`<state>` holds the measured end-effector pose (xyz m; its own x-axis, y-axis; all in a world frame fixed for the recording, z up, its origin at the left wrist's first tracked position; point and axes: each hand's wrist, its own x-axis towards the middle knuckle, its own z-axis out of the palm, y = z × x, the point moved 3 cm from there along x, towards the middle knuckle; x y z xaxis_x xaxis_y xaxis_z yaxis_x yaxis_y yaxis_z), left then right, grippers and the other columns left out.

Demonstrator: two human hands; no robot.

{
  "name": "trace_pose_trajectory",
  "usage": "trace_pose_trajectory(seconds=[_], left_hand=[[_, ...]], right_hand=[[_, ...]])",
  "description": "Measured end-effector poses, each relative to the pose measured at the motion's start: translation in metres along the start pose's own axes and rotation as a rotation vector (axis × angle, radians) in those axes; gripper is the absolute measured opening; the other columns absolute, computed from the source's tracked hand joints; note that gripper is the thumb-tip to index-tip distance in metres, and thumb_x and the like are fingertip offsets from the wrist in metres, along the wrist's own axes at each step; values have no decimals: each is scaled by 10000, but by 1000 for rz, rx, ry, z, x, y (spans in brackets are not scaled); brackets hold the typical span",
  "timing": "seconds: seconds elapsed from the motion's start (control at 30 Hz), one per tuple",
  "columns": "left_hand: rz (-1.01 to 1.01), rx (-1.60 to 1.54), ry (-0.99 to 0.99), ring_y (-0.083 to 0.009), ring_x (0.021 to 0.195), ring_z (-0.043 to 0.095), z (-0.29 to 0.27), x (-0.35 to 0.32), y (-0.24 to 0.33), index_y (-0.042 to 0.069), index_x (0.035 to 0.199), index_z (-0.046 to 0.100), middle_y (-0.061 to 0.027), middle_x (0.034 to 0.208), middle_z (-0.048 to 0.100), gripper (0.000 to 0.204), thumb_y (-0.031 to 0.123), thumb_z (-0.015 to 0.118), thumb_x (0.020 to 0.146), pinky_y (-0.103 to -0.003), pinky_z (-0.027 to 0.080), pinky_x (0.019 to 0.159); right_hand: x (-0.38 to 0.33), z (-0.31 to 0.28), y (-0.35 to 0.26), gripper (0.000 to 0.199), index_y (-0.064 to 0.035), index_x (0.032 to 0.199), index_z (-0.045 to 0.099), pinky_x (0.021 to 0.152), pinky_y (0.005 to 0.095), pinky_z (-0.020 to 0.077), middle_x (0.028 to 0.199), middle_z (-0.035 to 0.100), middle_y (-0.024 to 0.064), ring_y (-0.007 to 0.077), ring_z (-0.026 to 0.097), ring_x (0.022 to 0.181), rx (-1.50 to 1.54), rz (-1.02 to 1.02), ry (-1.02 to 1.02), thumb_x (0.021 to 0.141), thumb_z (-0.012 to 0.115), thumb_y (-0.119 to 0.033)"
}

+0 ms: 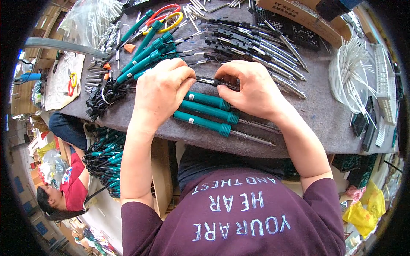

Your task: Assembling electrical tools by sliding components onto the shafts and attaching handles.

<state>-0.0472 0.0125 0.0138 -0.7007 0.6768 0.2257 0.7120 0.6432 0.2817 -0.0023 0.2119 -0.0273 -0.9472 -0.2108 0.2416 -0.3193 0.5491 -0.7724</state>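
Note:
My left hand (164,89) is closed in a pinch at the end of some thin wires (206,80), above the grey cloth. Facing it, my right hand (254,87) grips a black-ended soldering iron element (218,82), mostly hidden by the fingers. The wires bridge the gap between both hands. Just below lie several soldering irons with teal handles (200,122) and metal tips pointing right. Beyond my left hand, a row of teal handles (149,62) has wires coming out of the ends. Farther right rest several metal soldering iron elements (256,45) with black ends.
Red-and-yellow scissors (181,19) lie at the back. A bundle of black cables (102,100) sits left, a bag of white tubes (352,72) right, and a cardboard box (299,15) behind. Teal irons (104,158) hang by the left edge. Another person (74,185) sits at lower left.

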Motion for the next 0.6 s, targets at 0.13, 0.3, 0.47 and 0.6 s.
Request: trace_pose_trajectory(seconds=[0.13, 0.3, 0.47, 0.6], left_hand=[[19, -22, -30, -283, 888, 690, -11, 1, 4, 51, 944, 702, -80, 940, 687, 82, 84, 717, 870, -378, 541, 757], [87, -112, 7, -304, 844, 682, -22, 4, 17, 63, 936, 691, -77, 904, 662, 69, 123, 690, 902, -399, 539, 710], [68, -192, 40, -318, 810, 684, -26, 6, 24, 53, 922, 692, -89, 885, 667, 55, 86, 706, 880, -391, 539, 681], [124, -291, 181, -300, 778, 690, -26, 5, 25, 23, 909, 703, -115, 859, 683, 51, 31, 726, 865, -358, 544, 696]], right_hand=[[1, 0, -2, 264, -26, 1030, 668, 839, 432, 550, 951, 688, 161, 343, 689, 906, 13, -36, 7, 814, 715, -170], [9, 7, -13, 224, -11, 1040, 651, 869, 395, 549, 979, 690, 142, 289, 692, 925, 325, -134, 53, 843, 718, -95], [10, 11, -6, 164, 10, 987, 688, 773, 303, 548, 874, 715, 54, 118, 669, 833, 701, 175, -188, 930, 715, -141], [12, -3, -14, 161, 0, 942, 709, 705, 258, 537, 808, 705, 18, 74, 650, 754, 767, 286, -259, 938, 703, -161]])
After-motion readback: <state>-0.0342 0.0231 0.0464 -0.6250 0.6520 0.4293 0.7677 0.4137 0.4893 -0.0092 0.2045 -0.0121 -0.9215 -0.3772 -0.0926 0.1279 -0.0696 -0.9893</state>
